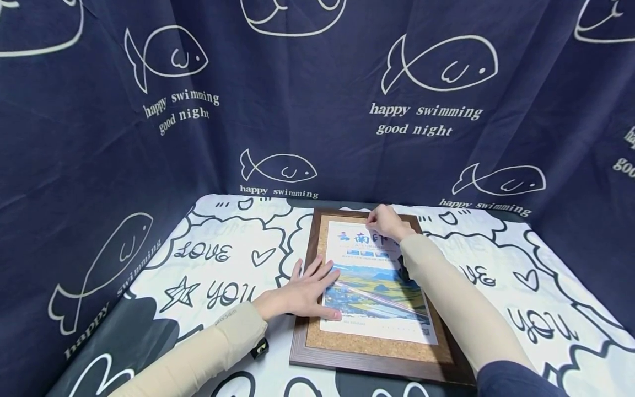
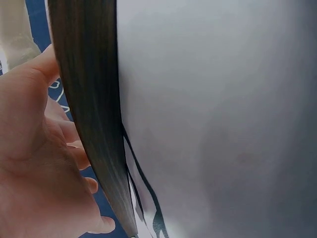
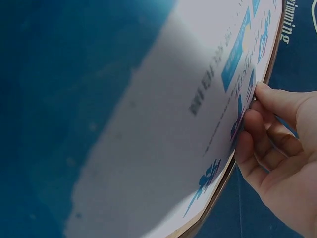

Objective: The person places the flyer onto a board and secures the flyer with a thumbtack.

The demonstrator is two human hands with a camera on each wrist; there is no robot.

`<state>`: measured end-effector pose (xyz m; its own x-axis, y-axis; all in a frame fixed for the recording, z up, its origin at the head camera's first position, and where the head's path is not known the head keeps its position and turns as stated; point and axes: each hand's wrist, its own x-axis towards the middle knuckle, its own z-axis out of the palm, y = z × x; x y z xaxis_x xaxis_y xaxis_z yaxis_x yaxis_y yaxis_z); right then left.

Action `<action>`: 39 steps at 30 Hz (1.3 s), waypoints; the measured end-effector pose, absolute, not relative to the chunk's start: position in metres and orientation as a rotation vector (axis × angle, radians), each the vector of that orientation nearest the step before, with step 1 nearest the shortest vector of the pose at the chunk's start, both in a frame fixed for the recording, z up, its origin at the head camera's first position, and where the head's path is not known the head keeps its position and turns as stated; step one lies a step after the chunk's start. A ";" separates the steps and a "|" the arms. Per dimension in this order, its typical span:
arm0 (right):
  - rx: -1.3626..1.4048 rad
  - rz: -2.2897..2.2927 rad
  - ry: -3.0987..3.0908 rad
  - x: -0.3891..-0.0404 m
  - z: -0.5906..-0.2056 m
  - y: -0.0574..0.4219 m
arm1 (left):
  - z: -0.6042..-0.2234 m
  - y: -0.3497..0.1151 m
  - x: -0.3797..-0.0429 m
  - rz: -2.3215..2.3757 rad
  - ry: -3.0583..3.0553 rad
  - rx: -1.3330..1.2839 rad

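Note:
A cork board in a dark brown wooden frame lies on the patterned cloth. On the cork is a white poster with blue Chinese lettering and a colourful landscape. My left hand is spread over the board's left side, fingertips and thumb on the poster's left edge. Up at the poster's top edge, my right hand has its fingers bent and thumb near the index finger. In the right wrist view, the right thumb reaches the lettering; whether anything small is pinched there is hidden.
The black-and-white cloth spreads around the board. Behind it hangs a navy curtain with fish drawings, close to the board's far edge. A small black object shows beneath the left forearm.

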<state>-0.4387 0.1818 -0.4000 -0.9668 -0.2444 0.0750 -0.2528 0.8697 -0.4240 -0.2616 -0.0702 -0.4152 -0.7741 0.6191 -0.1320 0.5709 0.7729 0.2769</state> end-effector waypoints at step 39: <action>0.612 0.590 -3.018 -0.428 -0.392 0.177 | -0.413 -0.074 -0.271 0.370 2.743 0.964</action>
<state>-0.4275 0.1770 -0.3919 -0.9239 -0.3743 0.0794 -0.3767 0.8532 -0.3608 -0.2707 -0.0744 -0.4130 -0.7641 0.6350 -0.1133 0.5822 0.7546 0.3025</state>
